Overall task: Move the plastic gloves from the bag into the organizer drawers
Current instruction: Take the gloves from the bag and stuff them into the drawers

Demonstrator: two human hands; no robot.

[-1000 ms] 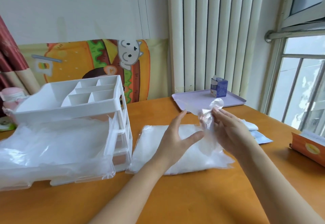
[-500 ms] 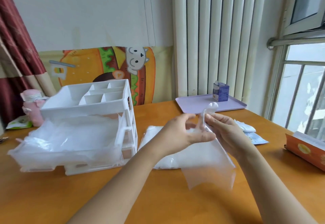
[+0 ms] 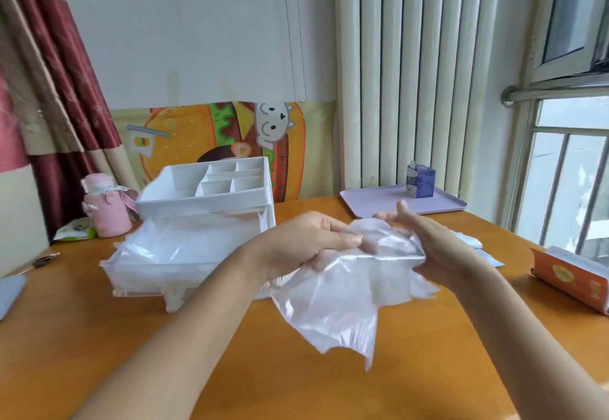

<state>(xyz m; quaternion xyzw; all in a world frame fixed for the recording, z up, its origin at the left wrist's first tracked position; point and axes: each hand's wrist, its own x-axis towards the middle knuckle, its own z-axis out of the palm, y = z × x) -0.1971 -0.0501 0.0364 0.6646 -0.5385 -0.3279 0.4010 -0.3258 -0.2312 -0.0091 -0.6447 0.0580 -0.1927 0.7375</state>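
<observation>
Holding entry: one plastic glove [image 3: 342, 304], clear thin film, raised off the surface [image 3: 230, 370] just right of the organizer [image 3: 204, 195] and nearer the person than it.

Left hand [image 3: 306, 245]: fingers curled, thumb on top, pinching the glove's upper edge.

Right hand [image 3: 438, 248]: fairly flat, fingers stretched toward the organizer with the thumb lifted. The film lies bunched across its palm and is carried, not clamped.

Condition: crumpled along the top, with the lower part hanging loose in ragged points.

Handling, by judgement: near weightless, wholly limp, slick and prone to cling or drift. It is unlikely to break but easy to drop or snag. Best taken by a pinch on the gathered upper edge, with a second hand spread beneath to keep it from trailing.

Destination: the drawer [image 3: 158, 255], pulled out at the organizer's front and already heaped with similar film. The source bag cannot be made out behind the hands.
</observation>
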